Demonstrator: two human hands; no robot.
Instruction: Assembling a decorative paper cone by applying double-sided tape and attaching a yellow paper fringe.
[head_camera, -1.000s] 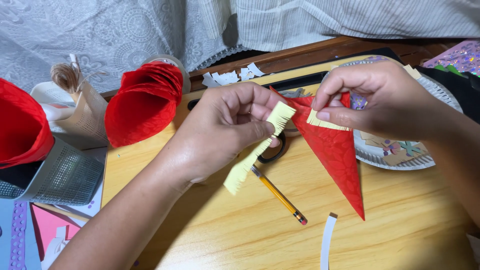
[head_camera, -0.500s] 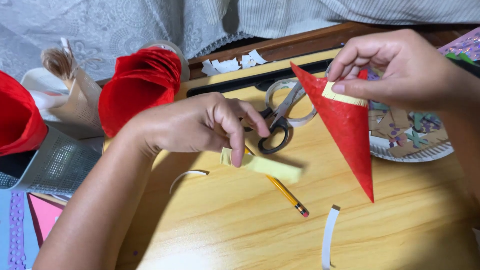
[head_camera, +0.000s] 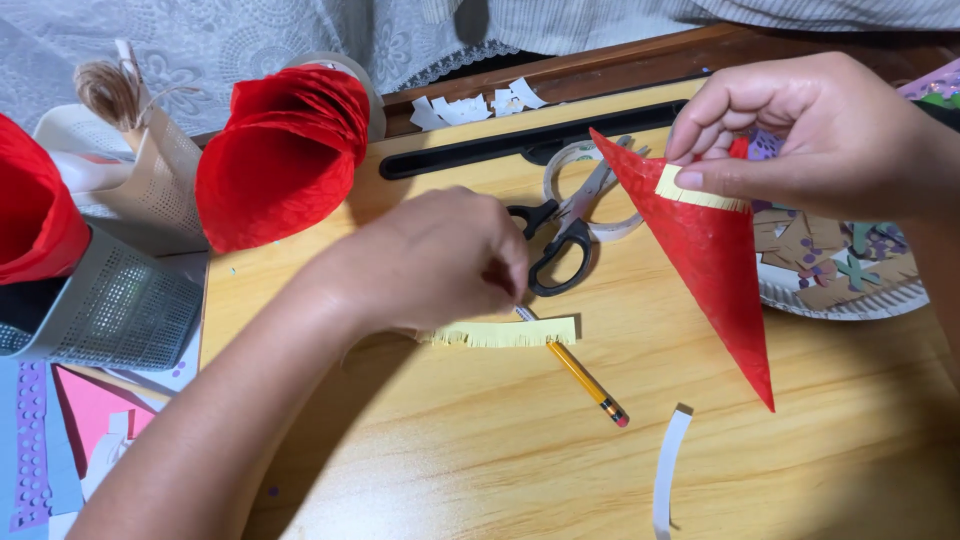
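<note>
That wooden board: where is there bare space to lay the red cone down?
Bare wood on the board lies below the yellow fringed strip, left of the white paper strip. It is crowded around the scissors, pencil and paper plate.

Single view from a head-worn camera, looking steeply down and forward onto a wooden board at close range. The left hand sits near frame centre, its forearm entering from the lower left corner; the right hand occupies the upper right, cropped at the frame edge. Beyond both hands, the top of the frame reaches a lace cloth. To the left of the left hand, a mesh basket is cut by the left edge.
</note>
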